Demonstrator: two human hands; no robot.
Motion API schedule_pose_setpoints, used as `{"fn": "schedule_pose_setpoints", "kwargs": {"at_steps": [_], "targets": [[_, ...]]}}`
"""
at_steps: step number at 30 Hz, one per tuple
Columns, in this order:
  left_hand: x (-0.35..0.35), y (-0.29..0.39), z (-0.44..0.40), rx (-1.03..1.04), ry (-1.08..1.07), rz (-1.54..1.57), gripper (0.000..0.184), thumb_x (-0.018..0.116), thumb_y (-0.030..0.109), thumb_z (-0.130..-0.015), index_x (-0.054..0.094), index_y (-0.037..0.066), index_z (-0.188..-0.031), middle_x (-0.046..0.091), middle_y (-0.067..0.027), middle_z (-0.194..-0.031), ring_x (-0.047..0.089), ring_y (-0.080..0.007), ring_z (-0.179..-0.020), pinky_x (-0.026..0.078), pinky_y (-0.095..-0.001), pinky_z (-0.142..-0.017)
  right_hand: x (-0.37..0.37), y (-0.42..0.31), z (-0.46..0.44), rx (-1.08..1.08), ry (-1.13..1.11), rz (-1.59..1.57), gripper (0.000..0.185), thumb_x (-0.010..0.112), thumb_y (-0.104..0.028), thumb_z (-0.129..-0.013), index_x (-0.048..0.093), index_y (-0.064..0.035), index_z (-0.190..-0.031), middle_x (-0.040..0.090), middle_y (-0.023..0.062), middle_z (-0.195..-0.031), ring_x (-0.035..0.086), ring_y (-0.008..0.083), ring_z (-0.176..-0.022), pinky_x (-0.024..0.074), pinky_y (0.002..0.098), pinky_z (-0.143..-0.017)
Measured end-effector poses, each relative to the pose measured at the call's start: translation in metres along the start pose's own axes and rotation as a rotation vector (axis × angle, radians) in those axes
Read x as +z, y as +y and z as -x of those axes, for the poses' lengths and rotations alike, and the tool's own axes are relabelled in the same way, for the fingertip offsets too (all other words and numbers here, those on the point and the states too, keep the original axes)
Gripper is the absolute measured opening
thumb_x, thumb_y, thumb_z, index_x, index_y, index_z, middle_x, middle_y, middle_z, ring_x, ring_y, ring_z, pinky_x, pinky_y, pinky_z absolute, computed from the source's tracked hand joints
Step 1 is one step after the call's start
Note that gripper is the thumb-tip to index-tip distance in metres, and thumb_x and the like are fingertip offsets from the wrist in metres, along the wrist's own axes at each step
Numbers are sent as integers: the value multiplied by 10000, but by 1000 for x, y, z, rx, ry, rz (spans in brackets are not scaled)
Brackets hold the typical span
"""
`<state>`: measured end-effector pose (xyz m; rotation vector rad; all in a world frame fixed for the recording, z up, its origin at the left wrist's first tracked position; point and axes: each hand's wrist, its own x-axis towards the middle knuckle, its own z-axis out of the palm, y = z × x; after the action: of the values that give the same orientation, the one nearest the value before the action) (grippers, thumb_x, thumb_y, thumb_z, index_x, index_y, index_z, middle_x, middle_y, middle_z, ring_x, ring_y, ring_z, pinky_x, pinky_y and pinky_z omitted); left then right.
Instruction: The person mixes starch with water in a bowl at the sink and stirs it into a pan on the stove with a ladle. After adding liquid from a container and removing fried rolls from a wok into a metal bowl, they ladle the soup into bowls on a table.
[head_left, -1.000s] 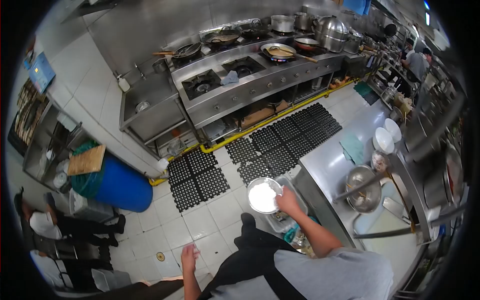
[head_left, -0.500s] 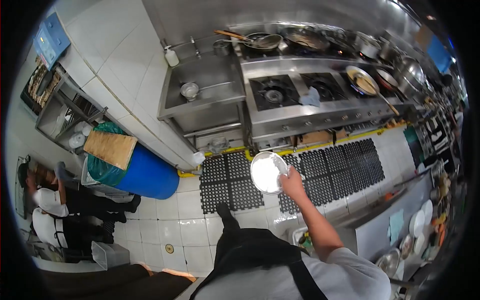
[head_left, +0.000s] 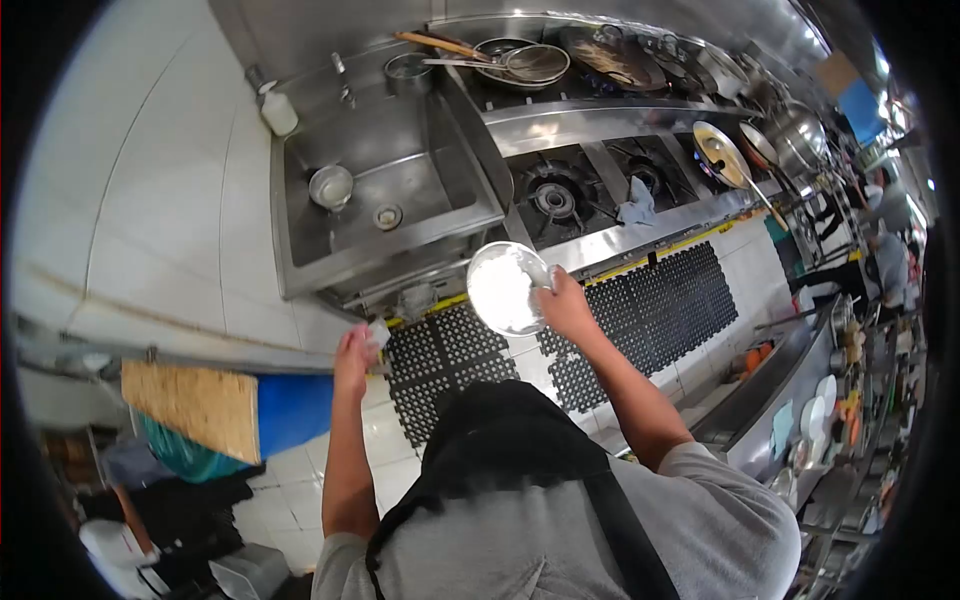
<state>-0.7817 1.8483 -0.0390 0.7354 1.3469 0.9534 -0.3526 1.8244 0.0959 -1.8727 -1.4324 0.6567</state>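
Observation:
My right hand (head_left: 567, 305) is closed on the edge of a round metal bowl (head_left: 492, 296) whose inside shows bright white; whether that is contents or glare I cannot tell. The bowl is over the floor mats, just in front of the sink and stove. Out to the left, my left hand (head_left: 354, 355) has its fingers curled near a small whitish item (head_left: 378, 333); whether it grips this item is unclear. Ahead is a steel sink (head_left: 400, 160) with a small metal bowl (head_left: 330, 187) in its basin.
Right of the sink, a stove (head_left: 540, 135) carries pans and a blue-grey cloth (head_left: 636, 203). A wooden board (head_left: 190, 408) lies over a blue bin (head_left: 295, 412) at left. People are at lower left and far right. Black mats (head_left: 650, 320) cover the floor.
The view has moved up to the sink and stove. My right hand still carries the bowl, now close to the sink's front. My left hand, out of sight half a second ago, shows again.

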Motion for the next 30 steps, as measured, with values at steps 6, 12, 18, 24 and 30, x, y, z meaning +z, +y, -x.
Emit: {"fn": "schedule_pose_setpoints", "kwargs": {"at_steps": [6, 12, 18, 24, 30], "targets": [[113, 170, -47, 48, -342, 51, 505, 426, 469, -1076, 539, 78, -1375, 628, -70, -1302, 633, -176, -1061, 490, -342, -876, 48, -49, -97, 44, -113, -123, 418, 624, -164, -849, 572, 107, -1163, 667, 362, -979, 666, 498, -984, 540, 500, -879], [148, 215, -77, -40, -357, 285, 753, 254, 643, -1053, 381, 68, -1522, 519, -113, -1492, 553, -284, -1323, 509, -469, -1029, 73, -119, -193, -96, -304, -99, 458, 628, -173, -857, 541, 115, -1202, 676, 343, -982, 661, 495, -985, 533, 526, -870], [123, 264, -138, -25, -336, 313, 735, 305, 599, -1061, 402, 18, -1502, 494, -140, -1510, 511, -312, -1363, 421, -457, -1144, 118, -159, -269, -313, -399, -48, 436, 619, -140, -847, 568, 113, -1199, 688, 318, -989, 674, 471, -981, 538, 514, -894], [88, 280, -212, -94, -456, 331, 576, 350, 404, -1083, 401, 8, -1498, 508, -167, -1492, 530, -322, -1347, 434, -474, -1132, 162, -190, -334, -236, -588, 66, 425, 601, -189, -856, 619, 55, -1203, 690, 315, -1035, 668, 459, -1027, 525, 518, -927], [59, 271, -286, -78, -300, 557, 510, 421, 368, -1081, 460, 25, -1456, 577, -126, -1421, 575, -262, -1293, 442, -440, -1115, 230, -202, -416, -350, -547, 56, 455, 538, -367, -973, 651, 45, -1129, 710, 278, -989, 680, 465, -964, 524, 513, -895]]}}
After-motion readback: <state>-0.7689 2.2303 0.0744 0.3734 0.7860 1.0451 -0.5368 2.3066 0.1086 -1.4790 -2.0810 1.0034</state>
